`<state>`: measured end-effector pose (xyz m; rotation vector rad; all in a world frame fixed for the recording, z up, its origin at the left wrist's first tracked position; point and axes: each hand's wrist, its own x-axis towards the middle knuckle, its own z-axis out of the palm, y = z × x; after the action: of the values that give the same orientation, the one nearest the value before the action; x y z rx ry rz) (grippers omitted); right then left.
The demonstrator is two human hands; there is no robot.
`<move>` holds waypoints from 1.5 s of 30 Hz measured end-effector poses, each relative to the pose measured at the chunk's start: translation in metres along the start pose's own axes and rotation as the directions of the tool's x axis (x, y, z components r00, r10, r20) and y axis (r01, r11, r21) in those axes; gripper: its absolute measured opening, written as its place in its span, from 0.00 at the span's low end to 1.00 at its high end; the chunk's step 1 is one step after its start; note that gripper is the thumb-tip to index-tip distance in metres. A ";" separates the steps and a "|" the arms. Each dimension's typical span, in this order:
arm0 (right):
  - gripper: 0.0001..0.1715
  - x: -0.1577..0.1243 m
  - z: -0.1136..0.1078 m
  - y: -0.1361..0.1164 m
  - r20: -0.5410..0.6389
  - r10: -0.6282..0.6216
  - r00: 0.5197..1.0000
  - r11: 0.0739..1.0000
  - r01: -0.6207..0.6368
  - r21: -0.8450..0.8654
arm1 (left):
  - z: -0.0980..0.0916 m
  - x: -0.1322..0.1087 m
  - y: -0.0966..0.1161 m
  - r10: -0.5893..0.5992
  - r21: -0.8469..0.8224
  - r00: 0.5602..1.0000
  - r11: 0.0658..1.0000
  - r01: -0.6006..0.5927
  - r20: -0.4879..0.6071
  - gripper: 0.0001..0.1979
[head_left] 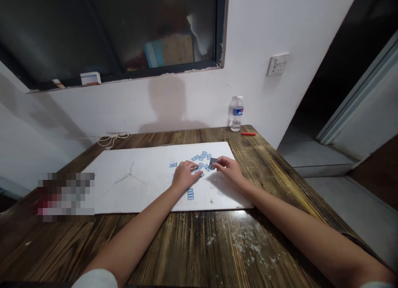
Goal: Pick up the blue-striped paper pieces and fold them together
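Between the thumb and fingers of my right hand is a small dark patterned flat piece, held tilted above the white board. My left hand rests at the board's right half, its thumb and index finger apart beside several small white pieces with blue edges. Some of these pieces lie partly behind my fingers. Nearer to me, a short stack or row of similar blue-edged pieces sits below my left hand, and another small group lies to its left.
Dark lines mark the board's left part. At the table's back right stand a water bottle and a red marker-like stick. A white cord lies at the back left. White flecks dot the wooden table. A blurred patch covers the left edge.
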<state>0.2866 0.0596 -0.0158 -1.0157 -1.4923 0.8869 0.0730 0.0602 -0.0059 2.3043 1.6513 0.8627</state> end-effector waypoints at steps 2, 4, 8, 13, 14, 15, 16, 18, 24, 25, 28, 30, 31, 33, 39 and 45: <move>0.17 0.000 -0.001 0.000 -0.011 0.002 1.000 1.000 -0.002 -0.007 | -0.001 -0.002 0.003 0.002 0.103 1.000 0.995 -0.005 0.027 0.16; 0.17 -0.001 -0.001 -0.001 -0.018 -0.002 1.000 1.000 0.001 -0.019 | -0.002 -0.003 0.005 0.002 0.157 0.999 0.988 -0.009 0.045 0.18; 0.16 -0.002 -0.001 -0.002 -0.019 -0.013 1.000 1.000 0.012 -0.028 | -0.002 -0.002 0.004 -0.007 0.153 0.997 0.988 -0.005 0.073 0.16; 0.15 -0.003 0.000 0.002 -0.010 -0.006 1.000 0.999 0.005 -0.034 | -0.002 0.001 0.001 -0.012 0.074 0.997 0.997 0.006 0.076 0.14; 0.16 -0.003 0.000 0.003 -0.013 -0.005 1.000 0.999 0.004 -0.037 | -0.001 0.001 0.001 -0.006 0.056 0.997 0.998 0.002 0.071 0.13; 0.16 -0.003 0.000 0.003 -0.015 -0.004 1.000 0.999 0.004 -0.040 | 0.000 0.001 0.000 -0.001 0.035 0.998 0.999 -0.002 0.064 0.13; 0.17 -0.003 0.001 0.003 -0.014 -0.004 1.000 0.999 0.003 -0.038 | 0.000 0.001 -0.001 0.007 0.008 0.998 1.000 -0.007 0.058 0.12; 0.17 -0.004 0.001 0.003 -0.013 0.002 1.000 1.000 -0.003 -0.025 | 0.002 0.001 -0.003 0.021 -0.085 0.999 0.996 -0.017 0.046 0.10; 0.16 -0.005 0.002 0.003 -0.017 0.032 0.999 0.999 -0.032 -0.005 | 0.003 -0.001 0.000 0.034 -0.402 0.999 0.915 -0.036 -0.010 0.08; 0.16 -0.005 0.002 0.003 -0.015 0.031 0.999 0.999 -0.031 -0.010 | 0.003 -0.001 0.002 0.024 -0.426 1.000 0.904 -0.030 -0.018 0.09; 0.15 -0.006 0.002 0.003 -0.017 0.018 1.000 0.999 -0.019 -0.049 | 0.000 -0.003 0.007 0.000 -0.488 1.000 0.873 -0.005 -0.011 0.08; 0.15 -0.007 0.003 0.002 -0.017 0.008 1.000 0.996 -0.009 -0.084 | -0.002 -0.004 0.009 0.005 -0.514 1.000 0.858 -0.006 -0.004 0.08; 0.15 -0.007 0.003 0.002 -0.013 0.006 1.000 0.995 -0.008 -0.097 | -0.003 -0.004 0.009 0.011 -0.520 1.000 0.854 -0.012 -0.004 0.08; 0.14 -0.008 0.003 0.000 0.007 0.008 1.000 0.994 -0.007 -0.111 | -0.005 -0.004 0.010 0.030 -0.521 1.000 0.853 -0.029 -0.007 0.10; 0.15 -0.010 0.004 -0.005 0.114 -0.021 0.993 0.994 0.033 -0.107 | -0.005 -0.004 0.009 0.065 -0.470 0.998 0.880 -0.067 -0.020 0.10; 0.17 -0.013 0.005 -0.005 0.229 -0.119 0.966 0.979 0.152 -0.134 | -0.006 -0.005 0.016 0.078 -0.423 0.997 0.903 -0.082 -0.028 0.13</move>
<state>0.2823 0.0453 -0.0168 -0.9324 -1.8172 0.8186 0.0809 0.0483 0.0046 2.0728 1.2238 1.1241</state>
